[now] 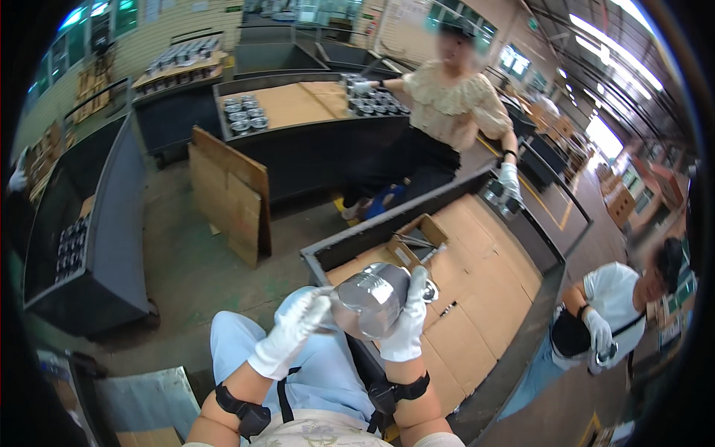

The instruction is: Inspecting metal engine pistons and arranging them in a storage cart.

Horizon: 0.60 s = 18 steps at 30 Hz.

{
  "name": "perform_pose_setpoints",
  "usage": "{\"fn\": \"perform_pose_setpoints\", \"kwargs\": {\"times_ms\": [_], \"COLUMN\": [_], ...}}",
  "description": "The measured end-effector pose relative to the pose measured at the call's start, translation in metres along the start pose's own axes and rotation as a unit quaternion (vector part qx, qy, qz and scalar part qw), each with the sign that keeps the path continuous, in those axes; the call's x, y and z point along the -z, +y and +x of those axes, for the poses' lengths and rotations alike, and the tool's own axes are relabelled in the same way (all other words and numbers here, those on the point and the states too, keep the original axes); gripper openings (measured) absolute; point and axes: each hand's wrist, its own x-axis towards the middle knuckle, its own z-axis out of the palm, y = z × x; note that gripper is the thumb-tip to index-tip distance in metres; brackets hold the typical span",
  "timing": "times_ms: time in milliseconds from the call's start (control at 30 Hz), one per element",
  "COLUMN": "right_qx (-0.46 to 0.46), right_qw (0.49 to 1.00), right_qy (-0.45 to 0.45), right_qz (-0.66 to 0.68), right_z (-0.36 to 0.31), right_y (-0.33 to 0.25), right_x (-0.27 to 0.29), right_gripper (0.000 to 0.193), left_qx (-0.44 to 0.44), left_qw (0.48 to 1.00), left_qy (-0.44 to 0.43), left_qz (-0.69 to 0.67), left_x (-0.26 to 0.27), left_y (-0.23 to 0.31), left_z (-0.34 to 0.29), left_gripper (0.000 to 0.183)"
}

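Note:
In front of my lap I hold up a shiny, rounded metal part (366, 298) with a smooth, mirror-like curved face. My gloved right hand (404, 325) is closed round its right side, thumb and fingers along the edge. My gloved left hand (293, 337) is at its left side, fingers drawn together. Something thin and greyish shows by those fingertips, too blurred to name. Just behind the right fingers is a small round metal piece (430, 290); I cannot tell if it belongs to the same part.
A cardboard-lined metal bin (477, 298) stands at my right, with an open carton (421, 242) in it. Cardboard sheets (229, 197) lean on a bin ahead. Co-workers (454, 104) stand across and at right. Another dark bin (112, 216) holds metal parts at left.

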Motion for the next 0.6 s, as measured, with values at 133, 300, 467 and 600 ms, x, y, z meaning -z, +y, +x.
{"fn": "perform_pose_setpoints", "kwargs": {"times_ms": [133, 300, 467, 600], "right_qx": [0.263, 0.367, 0.092, -0.173], "right_qw": [0.902, 0.82, 0.958, 0.978], "right_qy": [-0.06, -0.142, -0.105, -0.086], "right_qz": [-0.337, -0.416, -0.252, -0.083], "right_z": [-0.003, -0.01, -0.02, -0.01], "right_y": [0.034, 0.039, 0.018, 0.015], "right_x": [0.025, 0.023, 0.0, -0.006], "right_gripper": [0.048, 0.052, 0.057, 0.048], "left_qx": [0.088, 0.04, -0.288, -0.321], "left_qw": [0.973, 0.981, 0.916, 0.874], "left_qy": [-0.071, -0.079, 0.089, 0.095], "left_qz": [-0.202, -0.175, 0.265, 0.353], "left_x": [-0.023, -0.005, -0.002, -0.011], "left_y": [0.026, 0.029, 0.032, 0.053], "left_z": [-0.025, -0.025, -0.024, -0.035], "left_gripper": [0.067, 0.069, 0.095, 0.101]}}
